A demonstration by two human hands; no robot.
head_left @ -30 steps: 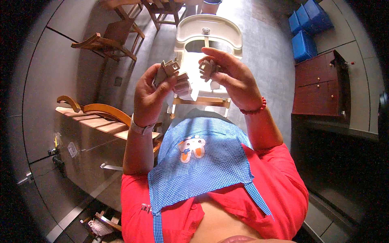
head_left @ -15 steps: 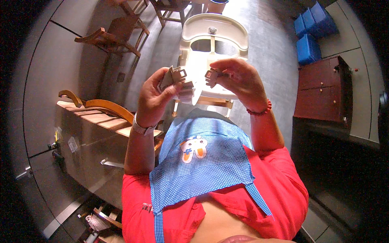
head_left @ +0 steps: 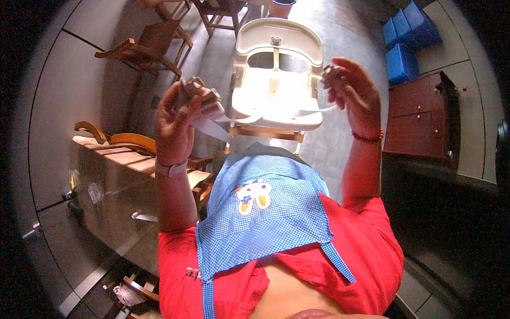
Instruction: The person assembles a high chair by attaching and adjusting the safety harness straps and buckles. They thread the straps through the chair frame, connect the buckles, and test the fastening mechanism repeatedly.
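Over the white high chair seat (head_left: 276,90), both hands have moved apart: left hand (head_left: 178,119) fingers pinching a buckle piece (head_left: 199,95), right hand (head_left: 353,90) pinching its strap clip (head_left: 330,72), so they're unclipped now

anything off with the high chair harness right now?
Unbuckled, yes. The left hand holds a grey buckle piece and the right hand another small clip, with pale straps trailing loose over the white plastic high chair seat.
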